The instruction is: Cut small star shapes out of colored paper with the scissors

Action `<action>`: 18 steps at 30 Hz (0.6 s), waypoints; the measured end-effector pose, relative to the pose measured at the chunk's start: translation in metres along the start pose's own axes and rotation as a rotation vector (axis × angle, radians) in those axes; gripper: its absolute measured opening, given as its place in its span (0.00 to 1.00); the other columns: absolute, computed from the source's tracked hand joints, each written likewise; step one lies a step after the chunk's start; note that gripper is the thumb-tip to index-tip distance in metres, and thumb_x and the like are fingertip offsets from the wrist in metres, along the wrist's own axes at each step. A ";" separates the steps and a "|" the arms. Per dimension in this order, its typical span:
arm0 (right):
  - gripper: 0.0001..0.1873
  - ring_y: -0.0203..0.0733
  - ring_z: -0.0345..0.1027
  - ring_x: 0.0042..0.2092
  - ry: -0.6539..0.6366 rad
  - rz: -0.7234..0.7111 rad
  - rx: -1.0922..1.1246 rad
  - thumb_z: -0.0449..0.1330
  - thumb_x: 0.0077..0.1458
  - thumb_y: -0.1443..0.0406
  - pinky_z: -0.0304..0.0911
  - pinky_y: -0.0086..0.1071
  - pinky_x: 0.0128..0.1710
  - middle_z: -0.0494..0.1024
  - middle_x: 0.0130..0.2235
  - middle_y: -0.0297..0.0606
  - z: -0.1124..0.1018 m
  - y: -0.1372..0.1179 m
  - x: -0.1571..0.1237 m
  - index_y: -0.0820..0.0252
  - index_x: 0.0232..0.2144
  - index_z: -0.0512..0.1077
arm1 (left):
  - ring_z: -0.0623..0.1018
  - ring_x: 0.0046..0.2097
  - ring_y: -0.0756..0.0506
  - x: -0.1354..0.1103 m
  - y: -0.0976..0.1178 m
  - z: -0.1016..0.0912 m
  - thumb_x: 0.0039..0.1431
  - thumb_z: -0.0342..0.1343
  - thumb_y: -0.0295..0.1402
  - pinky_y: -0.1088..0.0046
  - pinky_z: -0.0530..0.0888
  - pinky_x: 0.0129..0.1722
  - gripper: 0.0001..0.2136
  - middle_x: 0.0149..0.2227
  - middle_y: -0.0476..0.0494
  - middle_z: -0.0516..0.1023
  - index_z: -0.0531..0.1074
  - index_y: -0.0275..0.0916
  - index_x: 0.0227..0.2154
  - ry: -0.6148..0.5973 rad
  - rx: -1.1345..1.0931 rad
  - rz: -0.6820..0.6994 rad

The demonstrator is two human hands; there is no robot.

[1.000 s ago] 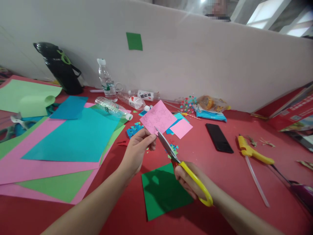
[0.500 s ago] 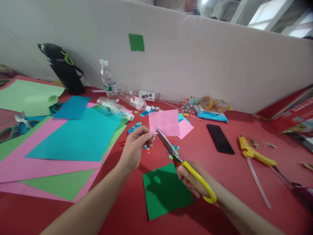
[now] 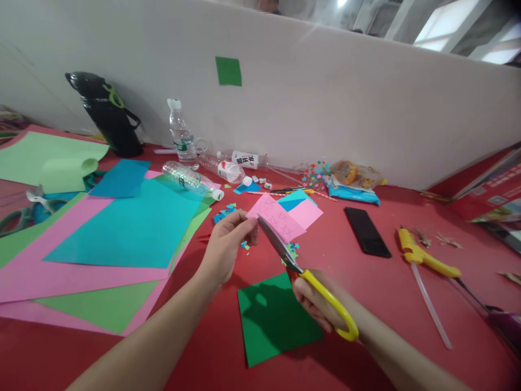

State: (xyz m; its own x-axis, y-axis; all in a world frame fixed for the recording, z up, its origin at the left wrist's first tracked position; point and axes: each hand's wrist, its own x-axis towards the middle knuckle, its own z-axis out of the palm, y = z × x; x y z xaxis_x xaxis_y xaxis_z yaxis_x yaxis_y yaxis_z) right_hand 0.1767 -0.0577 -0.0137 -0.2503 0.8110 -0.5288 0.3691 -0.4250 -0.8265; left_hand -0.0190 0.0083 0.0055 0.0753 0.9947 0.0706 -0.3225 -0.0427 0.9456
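My left hand (image 3: 230, 244) is closed, pinching the left corner of a pink sheet of paper (image 3: 277, 218) that has star outlines drawn on it. My right hand (image 3: 315, 301) grips scissors (image 3: 331, 298) with yellow handles. Their metal blades point up and left, and the tips touch or nearly touch the pink sheet close to my left fingertips. Below the hands lies a dark green square of paper (image 3: 272, 326) on the red table. Small cut paper stars (image 3: 292, 250) lie partly hidden behind the blades.
Large coloured sheets (image 3: 122, 233) cover the left side. Plastic bottles (image 3: 182, 136) and a black flask (image 3: 108, 117) stand along the white partition. To the right are a phone (image 3: 367, 232) and a yellow glue gun (image 3: 425, 255). A pile of stars (image 3: 316, 175) sits at the back.
The pink sheet has turned clockwise in my left hand, its far edge dropping to the right. The scissors and both hands have barely moved.
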 end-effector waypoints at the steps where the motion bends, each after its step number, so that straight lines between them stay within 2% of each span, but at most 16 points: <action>1: 0.15 0.28 0.46 0.11 0.007 0.008 0.006 0.55 0.54 0.55 0.42 0.23 0.11 0.51 0.10 0.20 0.000 0.001 0.001 0.56 0.22 0.60 | 0.69 0.24 0.53 0.000 0.000 0.001 0.56 0.58 0.32 0.76 0.65 0.27 0.08 0.21 0.51 0.71 0.69 0.37 0.23 0.004 0.000 0.000; 7: 0.21 0.27 0.45 0.11 -0.017 -0.034 0.005 0.55 0.51 0.46 0.45 0.22 0.10 0.51 0.11 0.18 -0.004 0.007 0.003 0.55 0.24 0.59 | 0.68 0.24 0.54 -0.002 0.000 0.000 0.57 0.57 0.31 0.77 0.64 0.26 0.08 0.21 0.52 0.71 0.69 0.38 0.24 0.046 0.022 0.036; 12: 0.22 0.27 0.44 0.12 -0.065 -0.071 0.028 0.56 0.51 0.45 0.45 0.22 0.10 0.51 0.12 0.19 -0.009 0.012 0.003 0.56 0.24 0.60 | 0.68 0.24 0.54 0.000 0.000 -0.002 0.58 0.56 0.30 0.77 0.64 0.26 0.07 0.21 0.53 0.70 0.68 0.38 0.25 0.035 0.074 0.086; 16: 0.25 0.27 0.48 0.13 0.016 -0.171 -0.036 0.53 0.52 0.41 0.47 0.22 0.12 0.54 0.15 0.20 -0.010 0.012 -0.002 0.57 0.27 0.62 | 0.68 0.24 0.53 0.005 0.003 -0.006 0.58 0.56 0.30 0.77 0.65 0.27 0.06 0.20 0.54 0.69 0.68 0.39 0.25 -0.009 0.148 0.111; 18: 0.27 0.27 0.48 0.14 0.026 -0.171 -0.052 0.53 0.52 0.39 0.47 0.22 0.12 0.54 0.16 0.21 -0.010 0.010 -0.006 0.57 0.27 0.63 | 0.68 0.24 0.53 0.006 0.005 -0.009 0.57 0.56 0.30 0.76 0.65 0.26 0.06 0.20 0.54 0.69 0.68 0.39 0.25 -0.029 0.187 0.100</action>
State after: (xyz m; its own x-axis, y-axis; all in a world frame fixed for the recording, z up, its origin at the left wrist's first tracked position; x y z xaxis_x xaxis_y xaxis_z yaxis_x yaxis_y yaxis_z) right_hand 0.1906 -0.0631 -0.0171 -0.2906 0.8800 -0.3757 0.3693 -0.2591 -0.8925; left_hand -0.0283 0.0153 0.0084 0.0800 0.9816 0.1734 -0.1495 -0.1602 0.9757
